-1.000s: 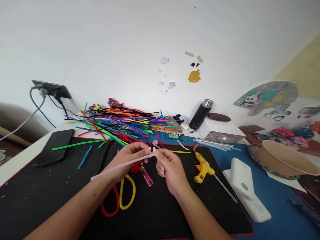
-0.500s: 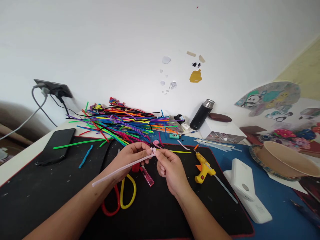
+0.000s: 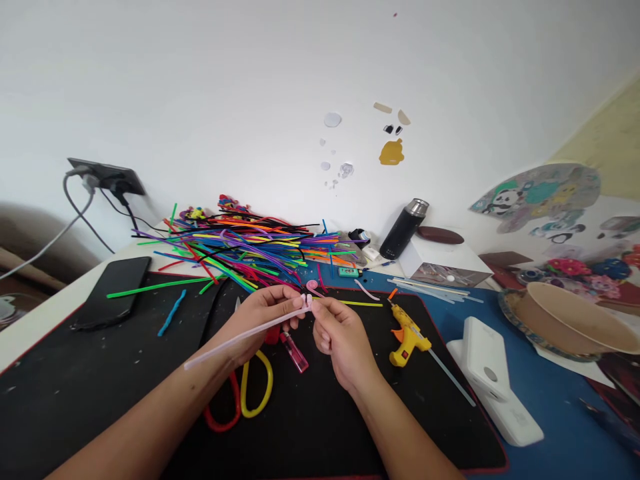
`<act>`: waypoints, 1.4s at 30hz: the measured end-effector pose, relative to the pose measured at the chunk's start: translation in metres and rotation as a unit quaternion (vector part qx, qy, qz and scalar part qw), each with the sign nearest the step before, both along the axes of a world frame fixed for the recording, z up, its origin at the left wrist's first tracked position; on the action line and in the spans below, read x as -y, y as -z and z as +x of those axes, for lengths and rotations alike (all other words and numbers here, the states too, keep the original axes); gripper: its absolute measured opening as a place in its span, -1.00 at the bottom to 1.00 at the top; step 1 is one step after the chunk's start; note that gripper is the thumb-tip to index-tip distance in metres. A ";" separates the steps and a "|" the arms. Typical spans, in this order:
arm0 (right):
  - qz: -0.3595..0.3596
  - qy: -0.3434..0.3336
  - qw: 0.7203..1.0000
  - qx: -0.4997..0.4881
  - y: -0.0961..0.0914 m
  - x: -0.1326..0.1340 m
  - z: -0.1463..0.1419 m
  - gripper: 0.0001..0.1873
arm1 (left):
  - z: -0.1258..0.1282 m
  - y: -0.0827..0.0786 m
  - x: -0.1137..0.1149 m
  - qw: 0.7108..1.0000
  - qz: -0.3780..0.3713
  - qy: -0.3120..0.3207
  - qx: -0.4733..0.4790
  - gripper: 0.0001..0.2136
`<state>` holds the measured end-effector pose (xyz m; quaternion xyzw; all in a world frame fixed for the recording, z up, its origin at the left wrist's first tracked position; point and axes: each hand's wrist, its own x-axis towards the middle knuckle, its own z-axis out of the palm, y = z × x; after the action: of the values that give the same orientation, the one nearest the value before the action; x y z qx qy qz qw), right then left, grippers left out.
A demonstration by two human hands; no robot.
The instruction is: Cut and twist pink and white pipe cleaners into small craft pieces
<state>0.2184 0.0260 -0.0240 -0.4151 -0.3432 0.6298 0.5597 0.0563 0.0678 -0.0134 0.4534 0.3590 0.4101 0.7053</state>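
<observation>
Centrally, a pale pink pipe cleaner is pinched by the left hand, its curled end gripped by the right hand, above the scissors.

The table carries a black mat on the left and a blue mat on the right. On the black one lie scissors, a pink lighter and a yellow glue gun near the middle, with a dark phone far left. A heap of coloured pipe cleaners sprawls along the far edge, and a white block lies on the blue mat.
</observation>
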 end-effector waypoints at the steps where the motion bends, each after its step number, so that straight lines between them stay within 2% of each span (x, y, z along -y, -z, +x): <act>1: -0.001 0.000 1.000 -0.003 0.000 0.000 0.000 -0.57 | 0.001 -0.001 0.001 1.000 -0.006 -0.001 0.004 -0.64; 26: -0.011 -0.016 0.998 -0.065 0.002 -0.001 -0.001 -0.58 | 0.001 0.002 0.002 0.998 -0.042 0.016 0.036 -0.65; 35: -0.010 -0.009 0.998 -0.067 0.001 -0.001 -0.002 -0.57 | 0.001 0.002 0.002 0.999 -0.046 0.019 0.018 -0.64; 39: -0.016 0.009 0.998 -0.054 0.000 -0.003 0.003 -0.58 | -0.003 0.002 -0.004 0.999 -0.009 -0.002 -0.037 -0.62; 42: -0.020 0.023 0.999 -0.043 0.000 -0.004 0.006 -0.58 | -0.005 0.001 -0.004 0.981 0.082 -0.005 -0.178 -0.67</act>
<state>0.2247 0.0302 -0.0240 -0.4064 -0.2969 0.6408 0.5797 0.0510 0.0721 -0.0147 0.5733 0.4463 0.3546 0.5886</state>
